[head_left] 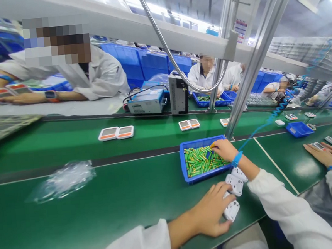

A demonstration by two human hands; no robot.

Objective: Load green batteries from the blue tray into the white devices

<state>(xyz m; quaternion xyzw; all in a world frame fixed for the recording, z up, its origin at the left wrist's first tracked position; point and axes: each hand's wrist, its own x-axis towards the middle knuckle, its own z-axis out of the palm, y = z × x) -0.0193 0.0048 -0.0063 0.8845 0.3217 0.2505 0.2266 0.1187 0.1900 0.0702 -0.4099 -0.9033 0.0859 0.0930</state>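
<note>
My left hand (212, 211) rests at the bench edge with thumb and fingers around a small white plastic device (232, 211), which lies back side up. Several more such devices (234, 184) sit just above it in a row, partly covered by my fingers. My right hand (225, 150), with a blue wrist strap (237, 159), reaches over the right side of a blue tray (184, 165) full of green batteries (201, 162). Its fingers are pinched together. Something yellow-orange shows at the fingertips; I cannot tell what it is.
A crumpled clear plastic bag (67, 179) lies left on the green bench. Beyond, white devices with orange strips (116, 133) sit on the green belt (154, 127). A metal post (253, 62) rises behind the tray. A co-worker's hands (324, 155) are at right; another person works across.
</note>
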